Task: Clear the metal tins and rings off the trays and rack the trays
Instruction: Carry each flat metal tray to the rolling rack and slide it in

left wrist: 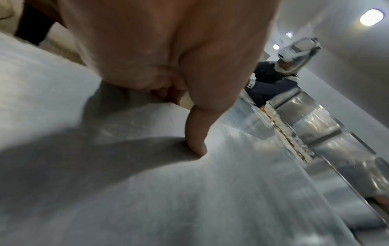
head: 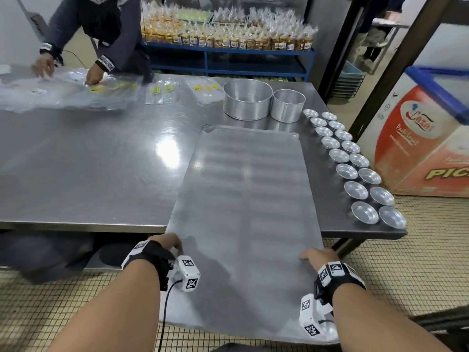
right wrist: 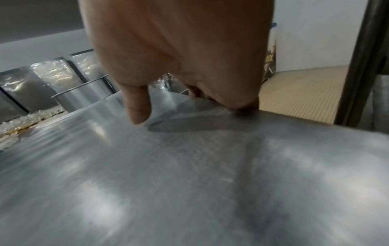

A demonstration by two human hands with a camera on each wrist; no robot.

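A large bare metal tray [head: 243,212] hangs halfway off the near edge of the steel table [head: 88,174]. My left hand [head: 168,243] grips its left edge, thumb on top [left wrist: 195,144] and fingers curled underneath. On the other side my right hand [head: 317,255] grips the right edge, thumb on top [right wrist: 139,109]. Several small round tins [head: 355,171] stand in two rows along the table's right edge. Two tall metal rings [head: 264,100] stand side by side beyond the tray's far end.
A person [head: 101,34] across the table handles clear plastic bags [head: 63,95]. A blue shelf of packaged goods [head: 228,34] stands behind. A cardboard box [head: 426,143] and a dark post [head: 396,67] are to the right. Tiled floor lies below me.
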